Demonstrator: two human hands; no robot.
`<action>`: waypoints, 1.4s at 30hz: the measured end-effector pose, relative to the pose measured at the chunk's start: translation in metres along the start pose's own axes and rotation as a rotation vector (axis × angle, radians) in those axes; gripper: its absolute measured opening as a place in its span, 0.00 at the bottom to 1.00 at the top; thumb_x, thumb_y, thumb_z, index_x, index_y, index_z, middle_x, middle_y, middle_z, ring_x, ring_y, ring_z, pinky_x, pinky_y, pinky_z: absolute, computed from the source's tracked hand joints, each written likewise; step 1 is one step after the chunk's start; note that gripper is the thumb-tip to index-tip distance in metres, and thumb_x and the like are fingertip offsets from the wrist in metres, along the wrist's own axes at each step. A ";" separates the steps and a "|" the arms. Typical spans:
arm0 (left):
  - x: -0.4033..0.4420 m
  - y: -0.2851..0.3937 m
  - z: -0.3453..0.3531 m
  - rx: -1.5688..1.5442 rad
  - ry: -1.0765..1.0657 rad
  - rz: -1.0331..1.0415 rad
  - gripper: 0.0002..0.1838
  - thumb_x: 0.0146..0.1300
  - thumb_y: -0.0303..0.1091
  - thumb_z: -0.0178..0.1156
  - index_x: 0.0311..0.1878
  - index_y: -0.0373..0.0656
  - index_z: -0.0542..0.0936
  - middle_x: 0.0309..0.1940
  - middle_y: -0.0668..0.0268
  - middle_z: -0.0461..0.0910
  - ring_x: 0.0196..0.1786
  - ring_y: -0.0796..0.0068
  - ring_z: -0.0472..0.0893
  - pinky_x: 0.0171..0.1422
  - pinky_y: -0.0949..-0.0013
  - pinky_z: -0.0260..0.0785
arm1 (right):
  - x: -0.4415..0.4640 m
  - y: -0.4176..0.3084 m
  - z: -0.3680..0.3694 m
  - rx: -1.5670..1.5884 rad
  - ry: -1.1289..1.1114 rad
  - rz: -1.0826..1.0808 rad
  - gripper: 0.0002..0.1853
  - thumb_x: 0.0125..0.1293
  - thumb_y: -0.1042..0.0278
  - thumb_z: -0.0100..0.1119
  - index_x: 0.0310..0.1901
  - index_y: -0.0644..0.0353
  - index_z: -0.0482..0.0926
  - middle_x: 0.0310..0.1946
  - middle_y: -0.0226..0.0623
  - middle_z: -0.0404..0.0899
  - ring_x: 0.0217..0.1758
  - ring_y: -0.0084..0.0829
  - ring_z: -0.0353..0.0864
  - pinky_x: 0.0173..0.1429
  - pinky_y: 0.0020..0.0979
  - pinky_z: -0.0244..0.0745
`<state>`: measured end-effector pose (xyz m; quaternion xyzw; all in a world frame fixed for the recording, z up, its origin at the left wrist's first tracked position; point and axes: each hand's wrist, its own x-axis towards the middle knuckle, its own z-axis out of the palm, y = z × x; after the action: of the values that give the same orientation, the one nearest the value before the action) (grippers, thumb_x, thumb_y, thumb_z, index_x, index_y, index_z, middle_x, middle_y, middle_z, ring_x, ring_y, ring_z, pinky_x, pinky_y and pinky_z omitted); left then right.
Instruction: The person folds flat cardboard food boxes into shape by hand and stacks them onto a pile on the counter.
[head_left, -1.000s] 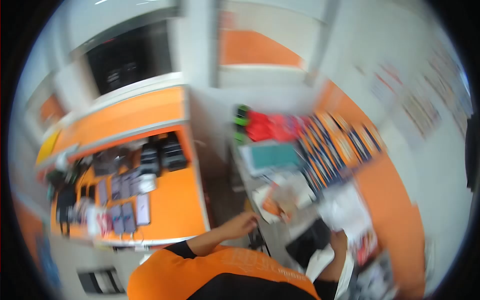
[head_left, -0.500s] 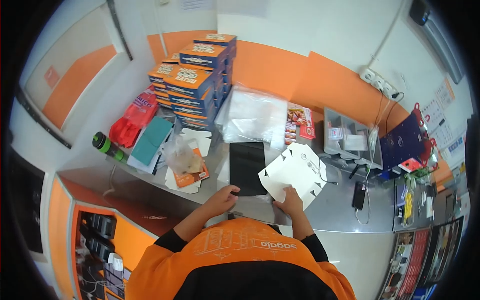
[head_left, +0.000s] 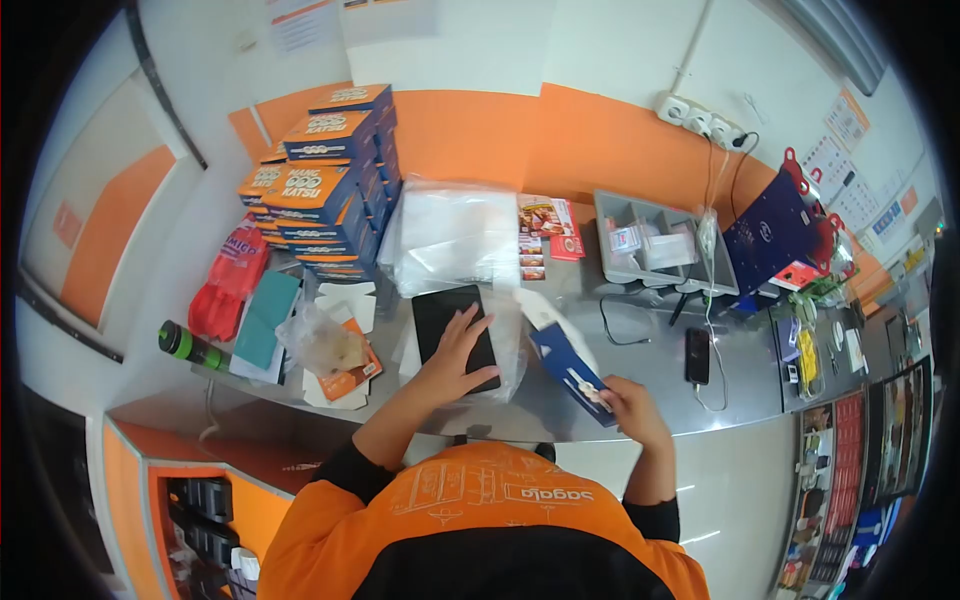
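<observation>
A black tablet (head_left: 436, 325) lies on the metal counter, over thin clear plastic. My left hand (head_left: 456, 352) rests on its right part with the fingers spread. To the right, my right hand (head_left: 635, 408) grips the near end of a flat cardboard piece (head_left: 568, 362), which is tilted up and shows a blue printed side and a white side. Left of the tablet, a clear plastic bag (head_left: 322, 340) sits on an orange printed card (head_left: 352, 372) and white cardboard.
Stacked orange and blue boxes (head_left: 308, 190), plastic sheets (head_left: 458, 235) and a grey organizer (head_left: 625, 265) stand along the back. A phone (head_left: 697, 355) with a cable lies at right. A green-black bottle (head_left: 192, 345) and a red bag (head_left: 228, 280) are at left.
The view has swung right to face the counter. My left hand has moved from the tablet's near left corner onto its surface. The cardboard has turned from its white face to show its blue side.
</observation>
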<state>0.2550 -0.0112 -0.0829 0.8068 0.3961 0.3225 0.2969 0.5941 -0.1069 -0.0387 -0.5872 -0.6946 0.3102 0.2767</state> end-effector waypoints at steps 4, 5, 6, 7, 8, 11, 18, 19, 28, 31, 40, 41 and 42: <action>0.053 0.073 -0.015 0.113 -0.227 0.325 0.30 0.62 0.50 0.71 0.62 0.44 0.76 0.65 0.54 0.75 0.83 0.50 0.52 0.83 0.39 0.41 | -0.038 -0.004 -0.061 0.223 -0.070 0.006 0.03 0.73 0.77 0.56 0.43 0.66 0.79 0.36 0.41 0.80 0.40 0.34 0.76 0.51 0.29 0.72; 0.067 0.096 -0.005 0.155 -0.336 0.438 0.29 0.60 0.50 0.72 0.59 0.44 0.78 0.62 0.55 0.78 0.82 0.51 0.54 0.83 0.37 0.40 | -0.056 -0.002 -0.075 0.247 -0.039 0.035 0.03 0.73 0.78 0.55 0.44 0.66 0.78 0.37 0.39 0.80 0.41 0.32 0.75 0.53 0.28 0.72; 0.072 0.108 0.004 0.127 -0.280 0.487 0.23 0.61 0.50 0.72 0.50 0.43 0.81 0.51 0.56 0.84 0.71 0.54 0.72 0.76 0.44 0.59 | -0.062 -0.003 -0.081 0.208 0.016 0.062 0.06 0.72 0.80 0.55 0.47 0.65 0.78 0.41 0.39 0.81 0.45 0.36 0.78 0.57 0.29 0.72; 0.076 0.121 0.008 0.043 -0.394 0.382 0.23 0.61 0.49 0.73 0.50 0.42 0.81 0.47 0.57 0.84 0.64 0.56 0.76 0.70 0.48 0.64 | -0.066 -0.003 -0.084 0.150 0.118 0.019 0.07 0.70 0.81 0.55 0.48 0.65 0.78 0.44 0.39 0.81 0.48 0.35 0.78 0.57 0.29 0.71; 0.081 0.136 0.010 -0.036 -0.507 0.274 0.22 0.61 0.48 0.73 0.49 0.42 0.81 0.44 0.57 0.84 0.56 0.58 0.80 0.64 0.52 0.69 | -0.068 -0.002 -0.087 0.089 0.218 -0.027 0.09 0.69 0.82 0.55 0.49 0.65 0.78 0.46 0.39 0.81 0.51 0.34 0.78 0.58 0.29 0.71; 0.096 0.161 0.027 -0.229 -0.708 0.103 0.18 0.67 0.43 0.69 0.49 0.38 0.80 0.36 0.59 0.82 0.34 0.72 0.79 0.43 0.66 0.74 | -0.076 -0.006 -0.096 -0.016 0.414 -0.034 0.15 0.65 0.84 0.56 0.52 0.64 0.79 0.56 0.42 0.79 0.62 0.39 0.76 0.63 0.33 0.69; 0.106 0.154 0.095 -0.470 -0.823 -0.023 0.19 0.77 0.45 0.57 0.55 0.38 0.82 0.40 0.66 0.85 0.43 0.80 0.81 0.47 0.70 0.75 | -0.071 -0.013 -0.120 -0.189 0.612 -0.071 0.08 0.67 0.72 0.65 0.46 0.62 0.82 0.43 0.40 0.82 0.45 0.37 0.75 0.51 0.36 0.70; 0.107 0.153 0.101 -0.494 -0.868 -0.115 0.19 0.77 0.45 0.56 0.57 0.39 0.82 0.41 0.66 0.84 0.44 0.80 0.81 0.48 0.70 0.74 | -0.072 -0.010 -0.123 -0.103 0.575 -0.009 0.08 0.67 0.72 0.66 0.46 0.62 0.82 0.41 0.40 0.82 0.42 0.35 0.75 0.47 0.34 0.70; 0.107 0.153 0.142 -0.798 -0.879 -0.587 0.25 0.79 0.49 0.54 0.62 0.36 0.78 0.47 0.67 0.83 0.47 0.79 0.79 0.55 0.72 0.72 | -0.054 0.013 -0.126 0.368 0.345 -0.004 0.12 0.65 0.72 0.71 0.48 0.63 0.81 0.39 0.36 0.78 0.31 0.23 0.76 0.35 0.25 0.72; 0.104 0.144 0.153 -0.767 -0.845 -0.546 0.23 0.79 0.48 0.55 0.59 0.35 0.80 0.46 0.68 0.83 0.48 0.81 0.78 0.55 0.71 0.72 | -0.049 0.017 -0.127 0.212 0.312 -0.104 0.13 0.63 0.71 0.72 0.47 0.59 0.82 0.40 0.36 0.79 0.33 0.28 0.80 0.38 0.27 0.76; 0.100 0.163 0.143 -0.454 -0.709 -0.309 0.19 0.77 0.44 0.58 0.48 0.34 0.83 0.33 0.67 0.82 0.39 0.80 0.75 0.49 0.71 0.71 | -0.044 0.017 -0.115 0.052 0.365 -0.131 0.10 0.56 0.73 0.73 0.40 0.56 0.87 0.40 0.36 0.83 0.42 0.40 0.84 0.45 0.35 0.79; 0.098 0.163 0.143 -0.434 -0.698 -0.298 0.18 0.77 0.43 0.58 0.47 0.34 0.84 0.32 0.66 0.82 0.37 0.79 0.75 0.48 0.71 0.71 | -0.043 0.021 -0.113 0.061 0.367 -0.170 0.09 0.56 0.73 0.73 0.39 0.56 0.88 0.40 0.35 0.83 0.43 0.39 0.84 0.46 0.35 0.78; 0.098 0.164 0.142 -0.413 -0.688 -0.286 0.17 0.76 0.42 0.59 0.46 0.34 0.84 0.30 0.64 0.82 0.36 0.79 0.75 0.47 0.70 0.71 | -0.041 0.024 -0.111 0.070 0.371 -0.210 0.08 0.56 0.73 0.73 0.39 0.55 0.89 0.39 0.35 0.84 0.44 0.39 0.84 0.47 0.35 0.78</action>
<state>0.4828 -0.0452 -0.0222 0.7278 0.3090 0.0628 0.6090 0.6990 -0.1327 0.0146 -0.5487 -0.6779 0.1903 0.4507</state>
